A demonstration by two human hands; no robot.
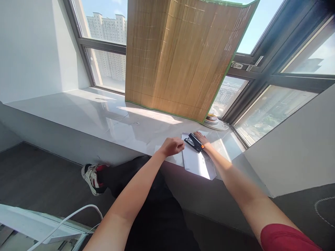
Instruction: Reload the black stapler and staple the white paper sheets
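Note:
A black stapler with an orange part at its end lies on white paper sheets. The sheets rest on the window ledge, and their near end sticks out past its front edge. My left hand is closed in a fist just left of the stapler, with nothing visible in it. Beyond the stapler, my right hand lies flat on the paper with its fingers stretched out. The stapler's body partly hides this hand, and its orange end is close to the wrist.
A bamboo mat with green edging stands upright on the ledge against the window. Several stacked round discs sit by its lower right corner. A white cable curves over a white-framed item at lower left.

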